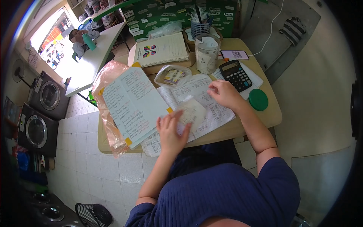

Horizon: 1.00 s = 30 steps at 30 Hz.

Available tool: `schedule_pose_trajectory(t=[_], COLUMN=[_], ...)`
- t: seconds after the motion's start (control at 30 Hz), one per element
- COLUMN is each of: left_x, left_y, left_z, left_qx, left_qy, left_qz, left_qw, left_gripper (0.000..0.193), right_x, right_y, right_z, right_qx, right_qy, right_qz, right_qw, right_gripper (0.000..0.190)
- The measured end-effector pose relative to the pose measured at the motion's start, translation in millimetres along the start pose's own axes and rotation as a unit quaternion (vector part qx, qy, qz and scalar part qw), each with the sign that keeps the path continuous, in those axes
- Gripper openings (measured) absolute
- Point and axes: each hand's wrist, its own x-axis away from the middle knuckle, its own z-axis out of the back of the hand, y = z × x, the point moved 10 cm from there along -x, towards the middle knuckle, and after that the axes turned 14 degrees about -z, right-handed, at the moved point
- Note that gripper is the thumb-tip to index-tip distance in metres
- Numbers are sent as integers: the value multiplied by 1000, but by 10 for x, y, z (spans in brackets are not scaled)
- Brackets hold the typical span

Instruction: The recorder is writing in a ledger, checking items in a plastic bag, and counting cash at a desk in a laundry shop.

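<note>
My left hand point(172, 134) is over the lower edge of an open handwritten notebook point(210, 112), with thumb and fingers apart. At its fingertips is a blurred small paper slip point(194, 110); I cannot tell whether the hand grips it. My right hand point(225, 95) hovers above the notebook's right side, fingers loosely bent, with nothing seen in them. Just beyond it lies a black calculator point(236, 76). Left of the notebook is a large handwritten sheet with yellow corners point(133, 105). A clear plastic bag holding banknotes point(173, 76) lies behind the notebook.
A green round lid point(258, 100) is at the table's point(269, 113) right. Behind stand a clear jar of papers point(208, 54), a pen basket point(200, 28), a spiral notebook point(164, 48) and a phone on a cable point(234, 54). A person point(82, 42) sits at a white table point(95, 61).
</note>
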Motion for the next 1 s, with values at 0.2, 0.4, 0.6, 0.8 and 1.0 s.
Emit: schedule_pose_trajectory(t=[0.2, 0.4, 0.6, 0.8, 1.0], left_x=[186, 256, 355, 336, 301], left_y=[-475, -547, -525, -497, -333], left_z=[741, 809, 737, 762, 520], left_qx=[-58, -39, -54, -40, -3], left_qy=[144, 194, 176, 178, 141], left_qz=[65, 59, 56, 47, 27], left_qw=[986, 978, 981, 982, 990], left_gripper=[63, 65, 63, 62, 55], right_x=[317, 142, 93, 60, 131], right_y=[-167, -193, -230, -100, 294], right_z=[-198, -1105, -1182, -950, -165], right_qx=[147, 243, 266, 225, 209], right_qy=[92, -11, -29, 48, 184], right_qz=[129, 146, 125, 140, -9], right_qw=[976, 959, 955, 963, 960], right_gripper=[56, 68, 68, 58, 38])
